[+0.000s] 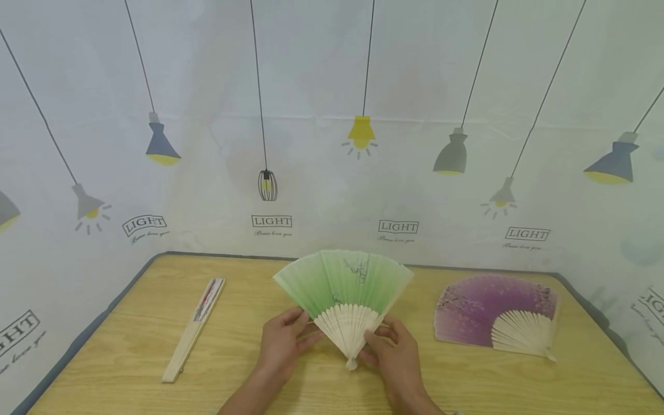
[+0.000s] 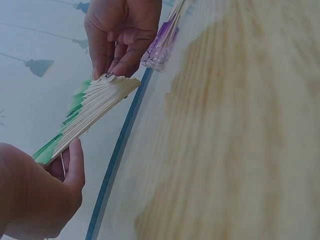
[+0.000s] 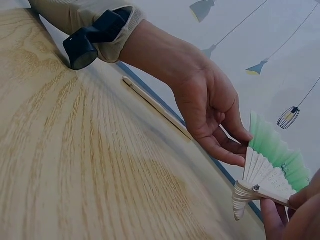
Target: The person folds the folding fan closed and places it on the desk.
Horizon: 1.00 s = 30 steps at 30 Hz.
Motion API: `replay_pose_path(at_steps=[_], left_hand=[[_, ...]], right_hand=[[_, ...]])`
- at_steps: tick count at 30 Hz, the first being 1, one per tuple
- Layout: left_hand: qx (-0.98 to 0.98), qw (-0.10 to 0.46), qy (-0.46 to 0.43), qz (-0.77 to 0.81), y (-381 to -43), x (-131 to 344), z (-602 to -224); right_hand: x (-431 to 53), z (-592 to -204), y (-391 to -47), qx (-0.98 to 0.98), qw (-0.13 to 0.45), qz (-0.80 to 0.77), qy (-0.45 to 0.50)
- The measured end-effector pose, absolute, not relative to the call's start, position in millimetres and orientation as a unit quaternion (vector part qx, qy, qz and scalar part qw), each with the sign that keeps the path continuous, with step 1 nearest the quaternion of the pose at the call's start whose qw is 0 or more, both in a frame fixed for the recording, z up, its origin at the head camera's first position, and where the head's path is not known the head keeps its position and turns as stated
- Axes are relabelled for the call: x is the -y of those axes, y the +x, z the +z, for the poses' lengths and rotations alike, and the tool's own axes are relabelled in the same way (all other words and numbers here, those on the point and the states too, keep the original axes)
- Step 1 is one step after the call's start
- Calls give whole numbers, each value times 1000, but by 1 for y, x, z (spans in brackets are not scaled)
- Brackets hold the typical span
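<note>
A green folding fan [image 1: 344,288] with pale ribs is spread open between both hands, its pivot end pointing down toward the person. My left hand [image 1: 282,340] pinches the fan's left edge, thumb in front and fingers behind. On the opposite side my right hand [image 1: 391,351] pinches the right outer rib, a little above the pivot. In the left wrist view the ribs of the green fan [image 2: 100,107] show edge-on, held above the table. The right wrist view shows the pivot pin and stacked rib ends of the green fan [image 3: 245,197].
To the right lies an open purple folding fan [image 1: 469,311] with blossom print. A closed folding fan [image 1: 194,328] lies slantwise at the left. Both rest on the wooden table [image 1: 129,346], backed by a white cloth [image 1: 311,69] printed with lamps.
</note>
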State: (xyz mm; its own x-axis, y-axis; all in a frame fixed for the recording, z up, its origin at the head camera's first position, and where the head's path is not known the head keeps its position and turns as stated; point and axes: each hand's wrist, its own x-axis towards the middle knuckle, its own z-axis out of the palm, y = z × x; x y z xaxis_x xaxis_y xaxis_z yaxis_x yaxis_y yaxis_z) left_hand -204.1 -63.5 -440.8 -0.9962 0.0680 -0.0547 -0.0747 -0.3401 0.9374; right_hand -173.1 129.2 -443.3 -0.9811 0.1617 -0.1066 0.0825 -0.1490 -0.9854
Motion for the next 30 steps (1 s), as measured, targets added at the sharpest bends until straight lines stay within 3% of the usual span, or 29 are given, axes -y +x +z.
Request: replay_pose_path(at_steps=[30], left_hand=[[-584, 50, -6, 811, -204, 62, -441]], right_hand=[[-129, -446, -174, 678, 0, 735, -11]])
